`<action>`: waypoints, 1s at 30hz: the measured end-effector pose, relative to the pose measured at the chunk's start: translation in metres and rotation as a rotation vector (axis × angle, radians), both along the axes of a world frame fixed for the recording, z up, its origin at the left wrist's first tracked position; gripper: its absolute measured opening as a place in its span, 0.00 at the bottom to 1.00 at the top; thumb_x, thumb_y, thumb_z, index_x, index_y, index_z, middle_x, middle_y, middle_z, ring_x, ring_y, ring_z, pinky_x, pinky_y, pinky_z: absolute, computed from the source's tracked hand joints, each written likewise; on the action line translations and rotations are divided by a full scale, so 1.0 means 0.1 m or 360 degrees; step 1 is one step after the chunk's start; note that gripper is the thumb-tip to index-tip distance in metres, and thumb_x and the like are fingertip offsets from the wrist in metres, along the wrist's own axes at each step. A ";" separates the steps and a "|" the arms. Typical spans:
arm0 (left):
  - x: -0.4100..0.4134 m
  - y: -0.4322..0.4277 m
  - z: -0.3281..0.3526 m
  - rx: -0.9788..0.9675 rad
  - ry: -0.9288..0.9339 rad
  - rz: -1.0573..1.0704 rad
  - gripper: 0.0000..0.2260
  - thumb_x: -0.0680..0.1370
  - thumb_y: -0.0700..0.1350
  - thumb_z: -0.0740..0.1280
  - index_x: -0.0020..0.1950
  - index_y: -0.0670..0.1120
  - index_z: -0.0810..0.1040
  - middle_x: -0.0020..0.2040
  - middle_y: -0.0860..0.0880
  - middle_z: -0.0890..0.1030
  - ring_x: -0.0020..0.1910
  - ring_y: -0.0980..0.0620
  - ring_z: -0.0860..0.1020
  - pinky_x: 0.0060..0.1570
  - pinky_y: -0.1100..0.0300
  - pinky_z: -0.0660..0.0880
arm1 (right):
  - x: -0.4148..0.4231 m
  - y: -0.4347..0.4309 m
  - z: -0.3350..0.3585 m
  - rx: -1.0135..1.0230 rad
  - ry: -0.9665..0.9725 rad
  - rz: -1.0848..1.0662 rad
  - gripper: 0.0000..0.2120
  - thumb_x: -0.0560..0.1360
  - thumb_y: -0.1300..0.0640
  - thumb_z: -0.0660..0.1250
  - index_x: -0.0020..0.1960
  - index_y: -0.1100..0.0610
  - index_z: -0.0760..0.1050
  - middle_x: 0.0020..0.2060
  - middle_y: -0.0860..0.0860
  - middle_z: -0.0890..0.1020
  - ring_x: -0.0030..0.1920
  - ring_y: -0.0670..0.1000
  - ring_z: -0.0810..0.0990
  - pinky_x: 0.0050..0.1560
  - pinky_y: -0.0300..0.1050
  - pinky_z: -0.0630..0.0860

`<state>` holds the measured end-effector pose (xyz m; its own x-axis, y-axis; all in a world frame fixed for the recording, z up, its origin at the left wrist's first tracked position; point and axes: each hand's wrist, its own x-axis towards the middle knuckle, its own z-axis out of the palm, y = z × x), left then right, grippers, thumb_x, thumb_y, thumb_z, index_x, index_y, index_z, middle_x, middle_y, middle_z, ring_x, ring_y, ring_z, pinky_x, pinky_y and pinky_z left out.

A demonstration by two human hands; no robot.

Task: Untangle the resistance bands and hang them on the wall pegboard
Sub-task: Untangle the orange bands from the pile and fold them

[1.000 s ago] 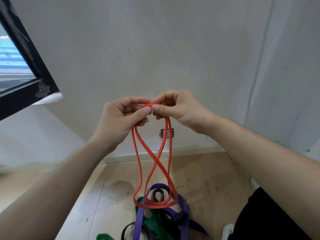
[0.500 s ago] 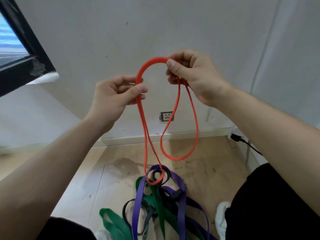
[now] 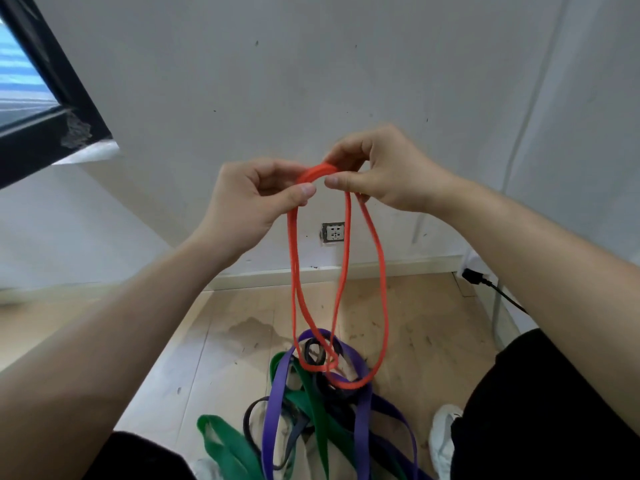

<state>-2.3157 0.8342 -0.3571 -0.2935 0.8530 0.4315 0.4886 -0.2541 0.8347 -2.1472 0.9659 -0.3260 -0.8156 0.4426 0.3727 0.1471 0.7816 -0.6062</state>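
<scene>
A thin orange resistance band [image 3: 382,271] hangs in two long loops from both of my hands, held up in front of a white wall. My left hand [image 3: 252,199] pinches its top on the left, and my right hand [image 3: 384,171] pinches it on the right, thumbs nearly touching. The loops' lower ends dangle over a tangled pile on the floor: a purple band [image 3: 277,403], a green band [image 3: 225,445] and a black band [image 3: 313,351]. No pegboard shows in this view.
A wall socket [image 3: 333,232] sits low on the wall behind the orange band. A black plug and cable [image 3: 485,282] lie at the right. A dark window frame [image 3: 52,109] is at upper left. My white shoe [image 3: 441,438] rests on the wooden floor.
My hands came back together at mid height after spreading apart and lifting. The orange band now hangs doubled in two long loops, lower over the pile.
</scene>
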 end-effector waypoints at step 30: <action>0.35 0.21 -0.45 -0.0606 -0.0315 -0.0422 0.09 0.81 0.45 0.67 0.60 0.45 0.81 0.52 0.50 0.87 0.53 0.54 0.85 0.55 0.62 0.80 | 0.08 0.04 0.13 -0.0984 0.0949 0.0154 0.05 0.78 0.67 0.67 0.51 0.60 0.80 0.38 0.54 0.83 0.40 0.51 0.82 0.37 0.42 0.79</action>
